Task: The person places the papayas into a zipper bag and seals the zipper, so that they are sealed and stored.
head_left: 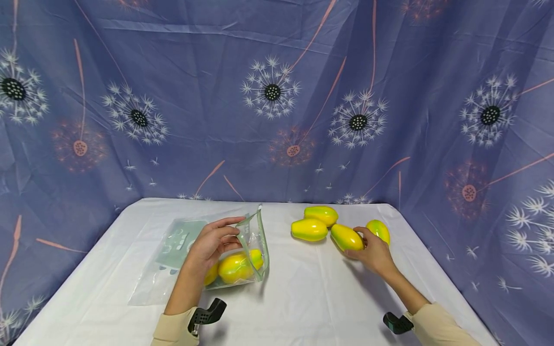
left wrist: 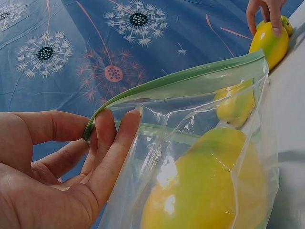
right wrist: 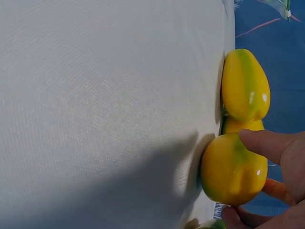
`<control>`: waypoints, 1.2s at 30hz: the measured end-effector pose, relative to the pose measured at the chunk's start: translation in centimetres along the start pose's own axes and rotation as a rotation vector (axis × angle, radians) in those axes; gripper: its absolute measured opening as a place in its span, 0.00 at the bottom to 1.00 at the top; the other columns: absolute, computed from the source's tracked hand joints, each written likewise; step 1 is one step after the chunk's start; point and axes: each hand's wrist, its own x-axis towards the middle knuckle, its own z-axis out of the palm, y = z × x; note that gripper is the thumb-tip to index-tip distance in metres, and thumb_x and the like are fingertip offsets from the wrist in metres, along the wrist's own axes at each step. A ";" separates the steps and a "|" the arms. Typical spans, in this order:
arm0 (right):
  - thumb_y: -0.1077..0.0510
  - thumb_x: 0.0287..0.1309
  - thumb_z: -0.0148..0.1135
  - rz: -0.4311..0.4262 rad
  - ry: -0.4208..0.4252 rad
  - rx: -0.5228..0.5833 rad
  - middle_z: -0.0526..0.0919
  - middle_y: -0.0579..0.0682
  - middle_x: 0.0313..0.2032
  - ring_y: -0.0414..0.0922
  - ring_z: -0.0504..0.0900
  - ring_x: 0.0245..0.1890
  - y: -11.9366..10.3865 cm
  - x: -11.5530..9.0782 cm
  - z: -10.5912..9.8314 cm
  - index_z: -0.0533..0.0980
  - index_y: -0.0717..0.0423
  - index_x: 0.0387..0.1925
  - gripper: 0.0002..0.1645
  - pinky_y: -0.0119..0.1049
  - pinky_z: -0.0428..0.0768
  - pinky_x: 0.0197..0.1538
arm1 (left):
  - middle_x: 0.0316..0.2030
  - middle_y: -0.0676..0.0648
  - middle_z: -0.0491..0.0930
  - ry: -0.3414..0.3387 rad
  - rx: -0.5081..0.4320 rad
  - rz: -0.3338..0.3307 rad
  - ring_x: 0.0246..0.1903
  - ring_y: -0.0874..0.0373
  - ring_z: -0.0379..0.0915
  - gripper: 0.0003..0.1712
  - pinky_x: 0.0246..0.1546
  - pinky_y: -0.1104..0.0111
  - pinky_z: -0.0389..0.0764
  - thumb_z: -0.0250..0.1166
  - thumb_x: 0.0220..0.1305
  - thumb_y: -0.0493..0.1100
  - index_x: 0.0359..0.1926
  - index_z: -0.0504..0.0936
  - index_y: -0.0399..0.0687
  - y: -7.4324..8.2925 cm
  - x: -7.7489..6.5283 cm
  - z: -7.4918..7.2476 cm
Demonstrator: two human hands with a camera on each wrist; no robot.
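Note:
My left hand (head_left: 216, 240) grips the green zip edge of a clear plastic zip bag (left wrist: 176, 78), whose mouth gapes toward the right. Inside the bag lie yellow-green papayas, the larger-looking one (head_left: 235, 267) close to the opening. Over on the right side of the table, my right hand (head_left: 373, 252) holds another papaya (head_left: 346, 237) between thumb and fingers. In the right wrist view the thumb lies on one side of this papaya (right wrist: 233, 169) and the fingertips on the other, right above the cloth.
Two papayas (head_left: 309, 230) (head_left: 321, 216) lie together left of my right hand. One more papaya (head_left: 378, 231) sits just beyond that hand. Under the left forearm, a flat clear bag with a green print (head_left: 179, 242) lies on the white tablecloth (head_left: 303, 298). A blue dandelion-patterned curtain (head_left: 216, 96) hangs behind.

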 end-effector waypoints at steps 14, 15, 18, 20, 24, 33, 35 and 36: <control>0.55 0.48 0.78 0.050 0.030 0.015 0.84 0.66 0.47 0.60 0.85 0.47 0.4 -0.1 0.4 0.74 0.57 0.62 0.39 0.56 0.82 0.47 | 0.56 0.40 0.71 -0.007 0.008 0.005 0.28 0.55 0.80 0.27 0.38 0.66 0.88 0.57 0.68 0.29 0.68 0.73 0.34 0.1 0.0 0.0; 0.55 0.48 0.78 0.054 0.029 0.018 0.84 0.67 0.48 0.60 0.85 0.47 0.4 -0.1 0.4 0.74 0.57 0.62 0.39 0.56 0.82 0.48 | 0.55 0.41 0.72 -0.006 0.006 0.005 0.28 0.55 0.79 0.27 0.38 0.67 0.88 0.57 0.68 0.29 0.68 0.73 0.34 0.1 0.0 0.0; 0.54 0.48 0.79 0.061 0.023 0.019 0.84 0.67 0.49 0.59 0.85 0.47 0.4 -0.2 0.4 0.74 0.56 0.62 0.39 0.54 0.82 0.47 | 0.55 0.41 0.72 -0.010 0.008 0.004 0.28 0.55 0.79 0.28 0.38 0.67 0.88 0.58 0.68 0.30 0.69 0.73 0.34 0.1 -0.1 0.0; 0.54 0.47 0.79 0.060 0.024 0.016 0.85 0.65 0.48 0.57 0.86 0.46 0.4 -0.1 0.2 0.74 0.56 0.62 0.40 0.51 0.82 0.46 | 0.56 0.40 0.72 -0.011 0.009 0.004 0.28 0.55 0.80 0.28 0.38 0.67 0.88 0.58 0.68 0.30 0.69 0.73 0.34 0.1 -0.1 0.0; 0.53 0.46 0.81 0.047 0.024 0.015 0.86 0.63 0.46 0.54 0.86 0.43 0.3 -0.1 -0.3 0.75 0.56 0.62 0.40 0.43 0.79 0.42 | 0.55 0.40 0.73 -0.013 0.014 0.004 0.28 0.56 0.80 0.28 0.39 0.67 0.88 0.58 0.68 0.30 0.69 0.72 0.33 0.2 -0.2 0.0; 0.52 0.46 0.81 -0.010 0.019 0.039 0.86 0.65 0.45 0.58 0.88 0.44 -1.3 -0.2 -2.2 0.75 0.55 0.61 0.40 0.58 0.79 0.49 | 0.54 0.41 0.73 -0.009 0.006 0.004 0.28 0.56 0.80 0.28 0.39 0.66 0.88 0.58 0.68 0.30 0.68 0.73 0.33 0.0 -0.2 -0.1; 0.52 0.47 0.81 -0.027 0.017 0.052 0.86 0.64 0.44 0.57 0.87 0.43 -2.0 -0.1 -2.4 0.75 0.55 0.61 0.39 0.57 0.81 0.48 | 0.55 0.40 0.73 -0.005 0.000 0.003 0.28 0.55 0.80 0.27 0.39 0.66 0.88 0.58 0.68 0.30 0.68 0.73 0.34 0.0 -0.1 0.0; 0.52 0.47 0.81 -0.031 0.015 0.058 0.86 0.64 0.44 0.57 0.87 0.43 -2.4 -0.1 -2.5 0.75 0.54 0.61 0.39 0.54 0.82 0.47 | 0.55 0.40 0.73 -0.003 -0.002 0.003 0.28 0.55 0.80 0.27 0.38 0.66 0.88 0.58 0.68 0.30 0.68 0.73 0.34 0.0 -0.1 0.0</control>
